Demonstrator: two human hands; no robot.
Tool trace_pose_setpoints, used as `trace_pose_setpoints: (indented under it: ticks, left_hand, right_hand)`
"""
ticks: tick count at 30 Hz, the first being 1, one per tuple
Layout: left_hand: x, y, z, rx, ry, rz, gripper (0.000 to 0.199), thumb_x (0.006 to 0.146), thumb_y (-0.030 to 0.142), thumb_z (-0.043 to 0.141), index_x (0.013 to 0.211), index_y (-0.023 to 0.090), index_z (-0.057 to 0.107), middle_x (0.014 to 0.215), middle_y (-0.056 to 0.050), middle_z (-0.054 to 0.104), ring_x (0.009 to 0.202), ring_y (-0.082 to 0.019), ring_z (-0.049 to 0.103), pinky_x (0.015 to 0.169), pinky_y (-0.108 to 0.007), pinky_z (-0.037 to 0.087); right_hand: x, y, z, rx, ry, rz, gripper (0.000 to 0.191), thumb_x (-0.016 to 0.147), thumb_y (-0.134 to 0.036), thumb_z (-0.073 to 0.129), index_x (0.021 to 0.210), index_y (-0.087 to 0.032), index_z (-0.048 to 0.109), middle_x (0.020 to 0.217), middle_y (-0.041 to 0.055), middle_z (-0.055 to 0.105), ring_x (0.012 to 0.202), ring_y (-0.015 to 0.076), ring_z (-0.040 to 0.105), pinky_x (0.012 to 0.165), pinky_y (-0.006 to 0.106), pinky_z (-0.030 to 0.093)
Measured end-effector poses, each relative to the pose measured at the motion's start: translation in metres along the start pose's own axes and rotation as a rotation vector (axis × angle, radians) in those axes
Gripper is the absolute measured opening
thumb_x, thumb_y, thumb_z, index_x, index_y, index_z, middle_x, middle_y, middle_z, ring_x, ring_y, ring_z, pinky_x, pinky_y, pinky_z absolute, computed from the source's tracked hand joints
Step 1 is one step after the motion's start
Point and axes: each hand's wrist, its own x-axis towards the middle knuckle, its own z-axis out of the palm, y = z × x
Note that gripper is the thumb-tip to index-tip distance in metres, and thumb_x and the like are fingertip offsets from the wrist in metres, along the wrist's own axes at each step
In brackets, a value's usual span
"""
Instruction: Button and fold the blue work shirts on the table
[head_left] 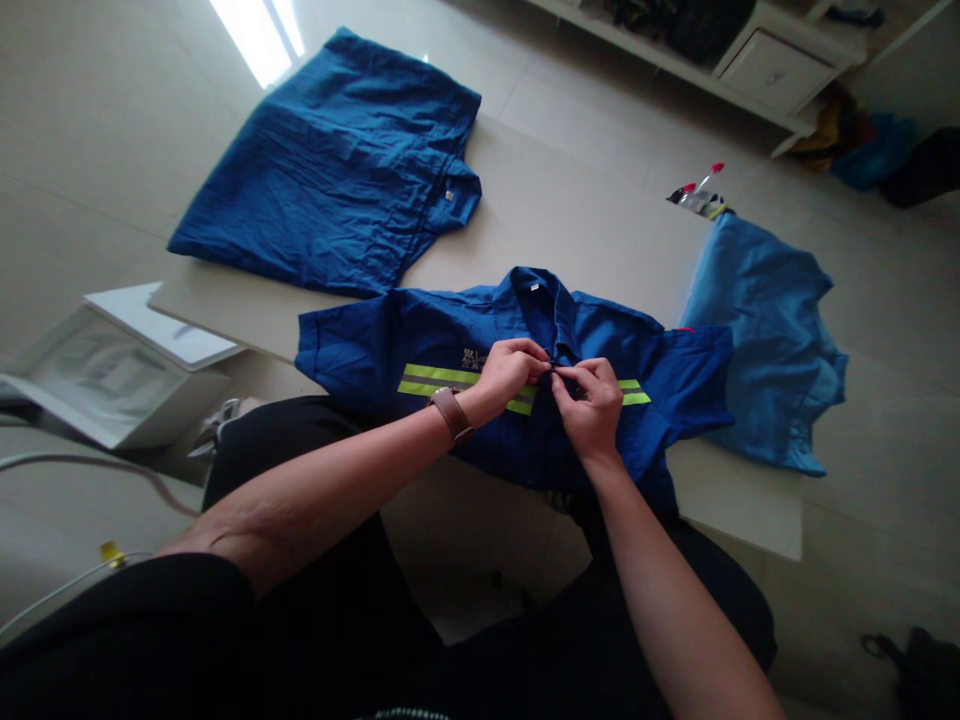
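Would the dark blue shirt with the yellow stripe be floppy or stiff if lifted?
The dark blue work shirt will probably sag, since it lies in soft creases on the pale tabletop. It seems light: the left hand and right hand work it with fingertips alone. The reflective stripe may bend slightly stiffer than the cloth.

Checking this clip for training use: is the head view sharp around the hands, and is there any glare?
In the head view, the left hand and right hand look reasonably sharp; glare streaks the floor at top left, and the frame looks tilted.
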Motion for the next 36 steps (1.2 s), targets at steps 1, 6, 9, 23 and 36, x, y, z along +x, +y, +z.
trace_pose_setpoints:
  ticks: [1,6,9,23,36]
  left_hand:
    - [0.000,0.000,0.000,-0.010,-0.001,0.005,0.008,0.059,0.009,0.068,0.064,0.015,0.067,0.061,0.001,0.062,0.057,-0.010,0.054,0.062,-0.025,0.047]
    - [0.000,-0.002,0.000,-0.041,-0.048,0.021,0.008,0.060,0.012,0.071,0.066,0.014,0.068,0.061,0.000,0.064,0.058,-0.011,0.057,0.061,-0.024,0.046]
    - [0.000,-0.003,0.002,-0.014,-0.074,0.037,0.009,0.064,0.010,0.070,0.072,0.013,0.070,0.064,-0.001,0.066,0.059,-0.010,0.057,0.061,-0.023,0.045]
    - [0.001,-0.006,-0.005,0.345,-0.246,0.427,0.023,0.075,0.004,0.061,0.094,0.017,0.061,0.072,0.003,0.065,0.063,-0.008,0.060,0.057,-0.016,0.040]
    - [-0.001,-0.006,-0.009,0.782,-0.145,0.500,0.020,0.082,0.004,0.058,0.094,0.020,0.064,0.074,0.000,0.067,0.069,-0.015,0.062,0.066,-0.025,0.044]
  right_hand:
    - [0.000,0.000,0.000,-0.005,0.006,0.000,0.013,0.093,-0.030,0.068,0.089,-0.022,0.078,0.086,0.0034,0.060,0.071,0.0168,0.055,0.068,0.032,0.050]
    - [0.000,0.001,0.000,0.003,0.039,0.020,0.014,0.094,-0.031,0.068,0.087,-0.021,0.075,0.085,0.0031,0.060,0.074,0.0171,0.056,0.067,0.032,0.048]
    - [0.000,0.002,-0.001,0.021,0.056,0.045,0.017,0.096,-0.032,0.066,0.083,-0.021,0.070,0.084,0.0035,0.060,0.077,0.0186,0.058,0.066,0.032,0.047]
    - [0.001,0.002,0.001,0.160,0.093,0.217,0.018,0.090,-0.036,0.069,0.083,-0.020,0.069,0.095,0.0051,0.060,0.085,0.0192,0.059,0.066,0.030,0.047]
    - [0.004,0.018,0.005,0.264,-0.056,0.443,0.020,0.079,-0.041,0.071,0.080,-0.021,0.070,0.084,0.0048,0.070,0.073,0.0196,0.060,0.073,0.035,0.049]
